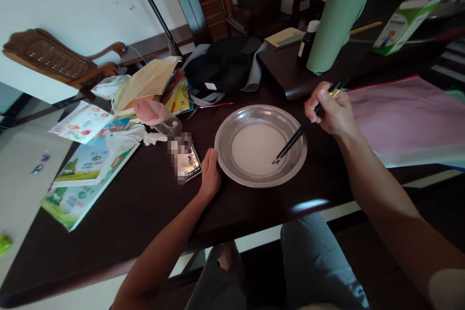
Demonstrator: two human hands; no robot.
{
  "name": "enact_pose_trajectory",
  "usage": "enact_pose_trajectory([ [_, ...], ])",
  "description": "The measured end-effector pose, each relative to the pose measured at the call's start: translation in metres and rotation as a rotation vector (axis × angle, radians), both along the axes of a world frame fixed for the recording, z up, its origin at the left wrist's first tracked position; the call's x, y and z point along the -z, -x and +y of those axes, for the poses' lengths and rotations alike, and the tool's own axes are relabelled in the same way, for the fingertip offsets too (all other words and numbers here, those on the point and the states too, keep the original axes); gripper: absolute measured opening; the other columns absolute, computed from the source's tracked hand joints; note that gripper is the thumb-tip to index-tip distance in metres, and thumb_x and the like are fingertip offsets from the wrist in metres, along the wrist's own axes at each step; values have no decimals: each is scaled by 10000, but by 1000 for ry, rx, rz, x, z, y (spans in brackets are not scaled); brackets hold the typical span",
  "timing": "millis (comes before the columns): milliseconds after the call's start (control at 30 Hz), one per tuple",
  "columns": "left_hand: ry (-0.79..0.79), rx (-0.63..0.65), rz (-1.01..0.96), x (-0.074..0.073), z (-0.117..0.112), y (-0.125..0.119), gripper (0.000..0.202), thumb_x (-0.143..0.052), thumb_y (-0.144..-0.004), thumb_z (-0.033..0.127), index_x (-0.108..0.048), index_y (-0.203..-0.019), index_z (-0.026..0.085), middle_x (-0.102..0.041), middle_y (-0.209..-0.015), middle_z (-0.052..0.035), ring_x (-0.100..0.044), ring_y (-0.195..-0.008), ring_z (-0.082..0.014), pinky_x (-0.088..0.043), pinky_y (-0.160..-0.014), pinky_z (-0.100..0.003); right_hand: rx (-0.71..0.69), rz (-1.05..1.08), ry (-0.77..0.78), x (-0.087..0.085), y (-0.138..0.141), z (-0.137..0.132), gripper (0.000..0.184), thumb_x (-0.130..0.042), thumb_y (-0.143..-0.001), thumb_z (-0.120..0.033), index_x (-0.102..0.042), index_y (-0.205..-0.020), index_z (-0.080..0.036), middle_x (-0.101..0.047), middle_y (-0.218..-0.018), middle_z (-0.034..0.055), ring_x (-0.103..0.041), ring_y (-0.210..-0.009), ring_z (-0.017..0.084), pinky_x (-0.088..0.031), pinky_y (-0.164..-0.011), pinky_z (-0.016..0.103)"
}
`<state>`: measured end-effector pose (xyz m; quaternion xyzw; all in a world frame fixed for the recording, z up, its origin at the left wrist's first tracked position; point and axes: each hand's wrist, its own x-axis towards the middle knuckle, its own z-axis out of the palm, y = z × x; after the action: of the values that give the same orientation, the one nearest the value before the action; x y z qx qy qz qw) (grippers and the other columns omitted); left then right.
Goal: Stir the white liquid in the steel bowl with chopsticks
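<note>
A shallow metal basin with a white liquid in it stands on the dark wooden table. My right hand is closed around a pair of dark chopsticks; their tips dip into the white liquid near the basin's right side. My left hand rests on the table against the basin's left rim, fingers together and curled at the edge. A phone lies just left of that hand.
Booklets and papers pile up at the table's left, with a pink-lidded cup behind the phone. A black bag, a green roll, a dark bottle and pink folders lie at the back and right. Wooden chairs stand behind.
</note>
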<state>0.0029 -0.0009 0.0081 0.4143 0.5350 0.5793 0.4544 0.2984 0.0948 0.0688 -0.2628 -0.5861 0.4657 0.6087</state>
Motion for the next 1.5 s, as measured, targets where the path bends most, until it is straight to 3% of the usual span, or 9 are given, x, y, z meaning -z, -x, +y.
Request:
enact_pose_trajectory([
  [133,-13,-5,54,2,1,2,473,-573,-841,599,-403,-638,207,-346,-633,48,-281,-578,-112,-313,-539,-246,-140,-60,35,2,4,-4,249,-658,-866,-422,-558,-766,-216,-656,-590,9,-533,-479,107,-303,-399,244],
  [233,-25,-13,78,3,1,2,476,-569,-846,598,-399,-633,207,-340,-634,47,-283,-586,-115,-317,-550,-248,3,-4,-19,1,-2,-1,202,-661,-880,-347,-546,-779,-215,-597,-529,-24,-476,-440,81,-299,-417,243],
  [333,-22,-13,70,2,1,2,470,-559,-857,590,-399,-636,207,-328,-625,50,-274,-576,-114,-313,-545,-249,50,8,-21,0,-4,1,256,-669,-864,-399,-545,-751,-205,-535,-483,-40,-411,-389,68,-231,-367,241],
  [500,-14,-11,65,3,0,2,450,-549,-880,553,-404,-639,203,-325,-627,50,-278,-578,-112,-313,-547,-245,-105,-48,64,-2,4,-2,379,-657,-811,-564,-521,-759,-214,-558,-516,-38,-432,-393,78,-265,-344,229],
  [700,-18,-13,61,6,1,3,437,-539,-887,548,-417,-649,202,-333,-636,48,-290,-586,-115,-331,-565,-244,-19,25,38,-5,-2,-1,431,-529,-861,-636,-542,-752,-219,-517,-450,-33,-385,-345,85,-224,-326,248],
  [900,-12,-8,66,3,0,3,446,-545,-880,556,-404,-646,204,-325,-631,50,-275,-583,-114,-325,-558,-242,-180,5,5,-1,5,-6,363,-615,-845,-563,-518,-782,-219,-588,-513,-42,-452,-372,89,-292,-338,230],
  [1100,-19,-9,67,0,0,1,461,-556,-864,579,-411,-638,204,-334,-624,48,-279,-582,-114,-327,-554,-245,83,5,-33,-3,-3,1,408,-553,-859,-611,-519,-705,-235,-500,-434,-39,-368,-333,99,-223,-330,266],
  [1267,-16,-14,58,0,0,0,452,-557,-865,577,-421,-646,206,-339,-626,47,-288,-582,-116,-331,-554,-246,-117,-53,27,-2,4,-5,444,-583,-812,-655,-492,-702,-234,-528,-483,-32,-427,-371,105,-273,-353,260],
  [1500,-22,-18,122,-2,0,1,477,-545,-862,598,-406,-631,205,-347,-625,46,-295,-588,-116,-336,-560,-248,8,-48,-28,-2,-3,0,477,-546,-849,-636,-466,-606,-233,-424,-437,-30,-353,-364,101,-244,-366,277],
])
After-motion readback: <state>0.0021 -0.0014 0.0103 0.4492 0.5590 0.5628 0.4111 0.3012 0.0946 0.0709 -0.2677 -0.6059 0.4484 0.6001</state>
